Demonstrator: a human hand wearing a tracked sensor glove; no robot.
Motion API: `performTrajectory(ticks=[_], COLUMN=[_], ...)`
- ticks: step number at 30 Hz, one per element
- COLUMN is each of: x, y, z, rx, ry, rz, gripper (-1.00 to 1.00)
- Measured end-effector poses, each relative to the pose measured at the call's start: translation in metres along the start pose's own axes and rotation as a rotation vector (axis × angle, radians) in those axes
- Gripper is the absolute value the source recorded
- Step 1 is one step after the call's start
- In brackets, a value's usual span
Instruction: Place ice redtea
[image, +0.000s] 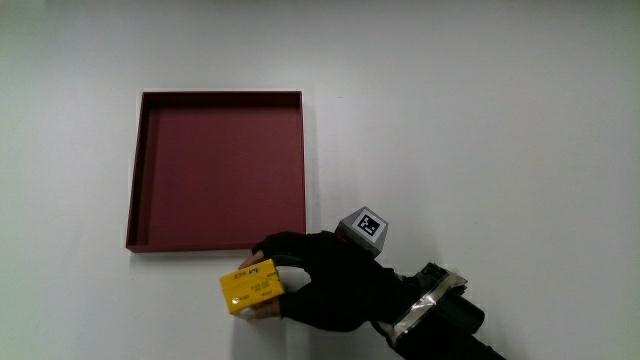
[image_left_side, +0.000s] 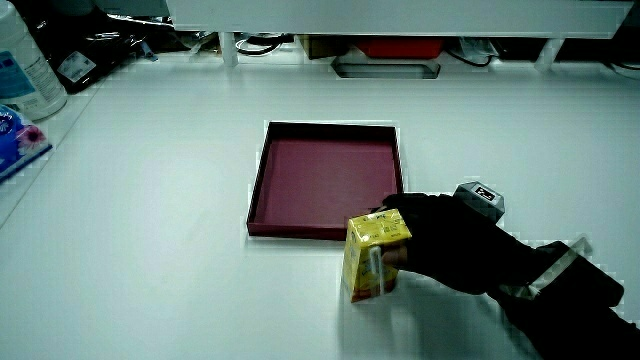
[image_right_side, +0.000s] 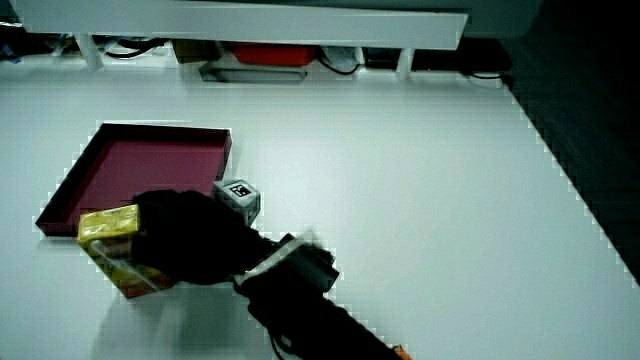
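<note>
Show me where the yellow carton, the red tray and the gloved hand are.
yellow carton (image: 251, 288), main view, on its top face.
red tray (image: 215, 172), main view, on its bare floor.
hand (image: 325, 280), main view, on the back of the glove.

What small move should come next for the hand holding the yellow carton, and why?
Probably carry the yellow carton away from the person, over the near wall of the red tray. The hand has its grip on the carton, which sits just outside the tray.
</note>
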Motion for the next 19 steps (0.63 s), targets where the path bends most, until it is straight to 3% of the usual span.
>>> performTrajectory(ticks=[11,19], x=[0.001,-0.026], y=[-0.006,-0.019], z=[0.002,0.020], rx=[0.014,-0.020], ry=[-0.012,0.001], rz=[-0.028,-0.077], gripper=[-0.64,-1.00])
